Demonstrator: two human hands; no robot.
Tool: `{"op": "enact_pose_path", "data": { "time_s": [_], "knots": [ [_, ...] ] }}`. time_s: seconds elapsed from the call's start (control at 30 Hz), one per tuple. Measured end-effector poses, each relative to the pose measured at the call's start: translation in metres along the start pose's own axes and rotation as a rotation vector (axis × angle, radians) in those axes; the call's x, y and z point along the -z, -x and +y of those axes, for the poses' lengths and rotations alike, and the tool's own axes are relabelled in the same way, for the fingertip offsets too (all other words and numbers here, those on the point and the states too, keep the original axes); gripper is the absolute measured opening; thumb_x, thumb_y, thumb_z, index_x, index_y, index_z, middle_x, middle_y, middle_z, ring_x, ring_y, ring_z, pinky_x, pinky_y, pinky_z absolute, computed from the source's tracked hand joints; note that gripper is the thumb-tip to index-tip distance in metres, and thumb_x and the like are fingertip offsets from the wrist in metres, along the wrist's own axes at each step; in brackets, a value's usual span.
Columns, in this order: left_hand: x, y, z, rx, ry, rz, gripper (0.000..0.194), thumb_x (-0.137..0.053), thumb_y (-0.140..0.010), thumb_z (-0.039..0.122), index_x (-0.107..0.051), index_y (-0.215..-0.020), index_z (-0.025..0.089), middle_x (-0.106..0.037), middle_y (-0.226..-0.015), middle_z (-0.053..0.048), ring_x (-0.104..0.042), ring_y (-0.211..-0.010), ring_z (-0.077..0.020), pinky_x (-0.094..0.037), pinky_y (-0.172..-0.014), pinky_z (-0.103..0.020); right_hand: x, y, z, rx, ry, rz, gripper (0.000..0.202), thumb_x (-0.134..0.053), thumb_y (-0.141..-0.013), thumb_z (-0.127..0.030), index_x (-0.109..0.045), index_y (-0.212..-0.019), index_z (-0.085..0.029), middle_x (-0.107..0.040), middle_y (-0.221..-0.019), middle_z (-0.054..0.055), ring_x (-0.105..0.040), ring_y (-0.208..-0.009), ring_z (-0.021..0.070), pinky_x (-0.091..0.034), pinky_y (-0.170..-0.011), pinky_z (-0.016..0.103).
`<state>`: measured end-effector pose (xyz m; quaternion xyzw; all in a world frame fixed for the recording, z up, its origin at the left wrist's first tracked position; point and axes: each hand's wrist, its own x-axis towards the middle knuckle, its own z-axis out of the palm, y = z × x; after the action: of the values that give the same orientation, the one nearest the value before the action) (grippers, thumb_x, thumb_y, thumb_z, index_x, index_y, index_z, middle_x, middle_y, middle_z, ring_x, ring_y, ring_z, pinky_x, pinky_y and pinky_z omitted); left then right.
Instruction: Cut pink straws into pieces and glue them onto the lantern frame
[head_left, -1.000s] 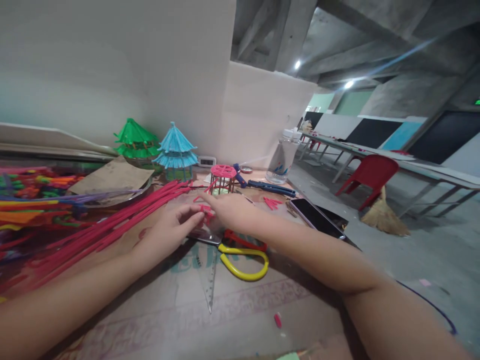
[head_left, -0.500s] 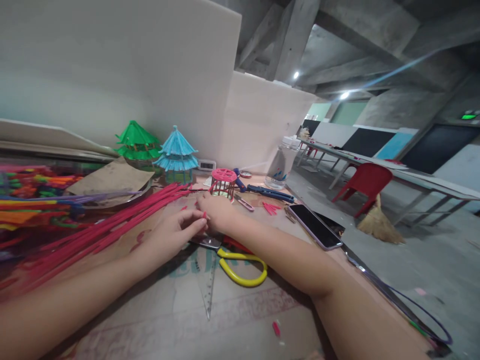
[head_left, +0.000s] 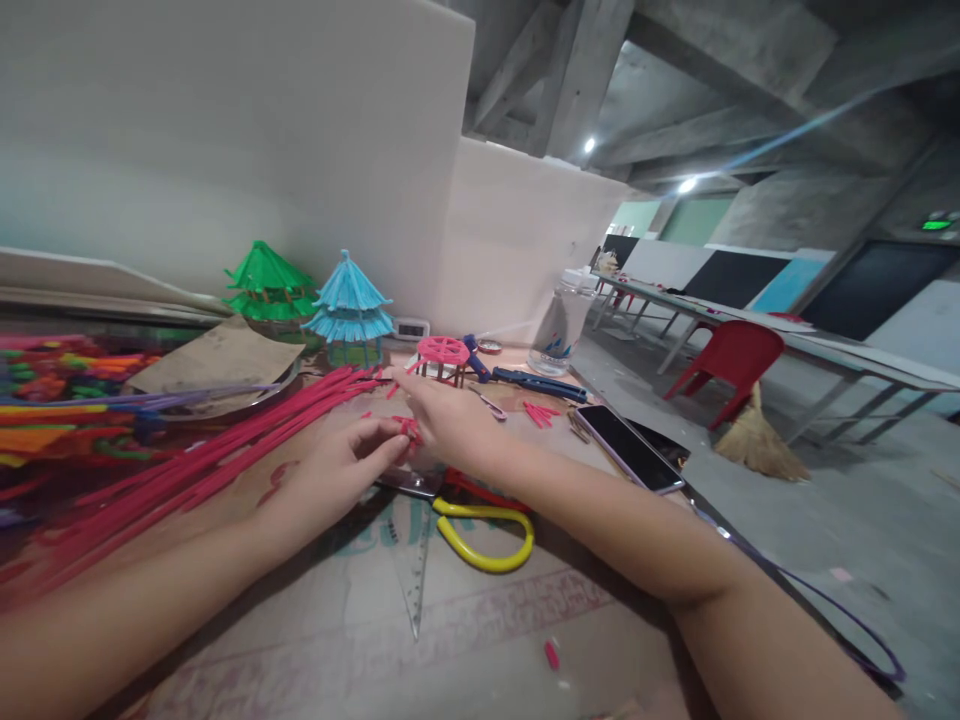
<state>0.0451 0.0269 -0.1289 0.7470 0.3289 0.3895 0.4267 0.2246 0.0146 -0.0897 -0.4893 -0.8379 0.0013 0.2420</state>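
My left hand [head_left: 352,465] is closed in a pinch on short pink pipe cleaner pieces [head_left: 409,430]. My right hand [head_left: 450,425] is just beside it, fingers bent together, with a short pink pipe cleaner strip [head_left: 392,390] at its fingertips; its palm side is hidden. Behind that hand is a small round frame with a pink spoked top [head_left: 443,350] and brown posts, partly covered. Long pink pipe cleaners [head_left: 247,440] lie in a bundle left of my hands. Yellow-handled scissors [head_left: 487,540] and a clear set square [head_left: 411,570] lie below the hands.
A green model pavilion [head_left: 270,280] and a blue one [head_left: 349,310] stand at the back. Coloured pipe cleaners [head_left: 75,410] fill the left side. To the right are blue pliers [head_left: 540,384], a phone [head_left: 630,448], a clear plastic jar [head_left: 561,325] and pink scraps [head_left: 540,413].
My right hand has shifted slightly, its fingertips up and left, covering more of the small frame. More pink pieces now show between my hands. My left hand has hardly moved.
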Motion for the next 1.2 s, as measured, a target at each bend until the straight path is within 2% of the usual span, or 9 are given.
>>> {"op": "enact_pose_path", "data": {
  "time_s": [0.13,0.27,0.47,0.53,0.63,0.77,0.87,1.07,1.2],
  "knots": [
    [0.002,0.0,-0.004,-0.013,-0.015,-0.005,0.032,-0.063,-0.087,0.051,-0.073,-0.086,0.021,-0.073,-0.084,-0.004,-0.066,-0.079,-0.0206,-0.051,-0.07,-0.027,-0.001,0.028,-0.004,-0.106,-0.38,0.061,0.041,-0.045,-0.099,-0.024,-0.062,-0.137,-0.02,-0.073,-0.127,0.006,-0.07,-0.104,0.0183,-0.054,-0.091,0.03],
    [0.002,-0.001,-0.004,0.006,-0.043,-0.006,0.034,-0.065,-0.086,0.053,-0.073,-0.086,0.02,-0.073,-0.084,-0.004,-0.066,-0.08,-0.0205,-0.05,-0.071,-0.027,-0.006,0.042,-0.006,-0.175,-0.646,0.157,0.033,-0.05,-0.098,-0.028,-0.072,-0.12,-0.017,-0.077,-0.113,0.006,-0.072,-0.096,0.0172,-0.056,-0.087,0.029],
    [0.003,0.0,-0.001,0.025,0.009,-0.041,0.038,-0.064,-0.087,0.057,-0.074,-0.092,0.02,-0.072,-0.084,-0.003,-0.066,-0.077,-0.0191,-0.051,-0.067,-0.026,-0.008,0.044,-0.007,-0.015,-0.712,0.294,0.019,-0.066,-0.089,-0.032,-0.079,-0.096,-0.02,-0.08,-0.099,0.005,-0.074,-0.092,0.0185,-0.056,-0.088,0.03],
    [0.003,0.0,-0.001,0.022,0.012,-0.034,0.039,-0.065,-0.086,0.057,-0.074,-0.092,0.02,-0.073,-0.084,-0.004,-0.066,-0.078,-0.0196,-0.052,-0.068,-0.026,-0.008,0.041,-0.005,-0.03,-0.724,0.298,0.015,-0.067,-0.088,-0.029,-0.078,-0.093,-0.021,-0.08,-0.096,0.004,-0.074,-0.09,0.0182,-0.056,-0.088,0.031],
    [0.003,-0.001,-0.001,0.034,0.001,-0.043,0.037,-0.065,-0.086,0.055,-0.074,-0.092,0.02,-0.074,-0.086,-0.005,-0.068,-0.08,-0.0206,-0.053,-0.071,-0.028,-0.013,0.034,0.001,-0.158,-0.835,0.294,0.008,-0.069,-0.083,-0.024,-0.073,-0.089,-0.021,-0.078,-0.086,0.002,-0.073,-0.083,0.0169,-0.058,-0.082,0.031],
    [0.004,-0.002,-0.004,0.042,-0.022,-0.057,0.037,-0.063,-0.089,0.053,-0.074,-0.094,0.019,-0.076,-0.091,-0.006,-0.069,-0.083,-0.0213,-0.054,-0.073,-0.029,-0.022,0.03,0.008,-0.332,-1.142,0.201,0.029,-0.073,-0.077,-0.026,-0.064,-0.105,-0.023,-0.075,-0.078,-0.002,-0.072,-0.071,0.0153,-0.059,-0.071,0.031],
    [0.004,-0.002,-0.005,0.061,-0.005,-0.037,0.036,-0.063,-0.089,0.052,-0.072,-0.091,0.017,-0.075,-0.088,-0.005,-0.069,-0.082,-0.0208,-0.054,-0.073,-0.029,-0.023,0.03,0.009,-0.405,-1.199,0.176,0.025,-0.076,-0.074,-0.034,-0.062,-0.089,-0.021,-0.074,-0.078,0.0,-0.071,-0.071,0.016,-0.059,-0.067,0.03],
    [0.002,-0.003,-0.007,0.089,0.051,-0.025,0.038,-0.067,-0.086,0.052,-0.073,-0.097,0.015,-0.076,-0.095,-0.007,-0.07,-0.083,-0.0204,-0.053,-0.074,-0.03,-0.018,0.03,0.011,-0.405,-1.132,0.203,0.035,-0.081,-0.072,-0.047,-0.06,-0.075,-0.02,-0.061,-0.066,-0.005,-0.057,-0.055,0.0102,-0.052,-0.055,0.025],
    [0.001,-0.002,-0.007,0.063,0.097,-0.072,0.036,-0.066,-0.087,0.05,-0.073,-0.094,0.015,-0.077,-0.094,-0.006,-0.071,-0.084,-0.0193,-0.053,-0.076,-0.029,-0.024,0.028,0.011,-0.364,-1.141,0.1,0.037,-0.08,-0.073,-0.051,-0.059,-0.078,-0.02,-0.066,-0.068,-0.002,-0.06,-0.06,0.0124,-0.053,-0.061,0.027]
  ]
}}
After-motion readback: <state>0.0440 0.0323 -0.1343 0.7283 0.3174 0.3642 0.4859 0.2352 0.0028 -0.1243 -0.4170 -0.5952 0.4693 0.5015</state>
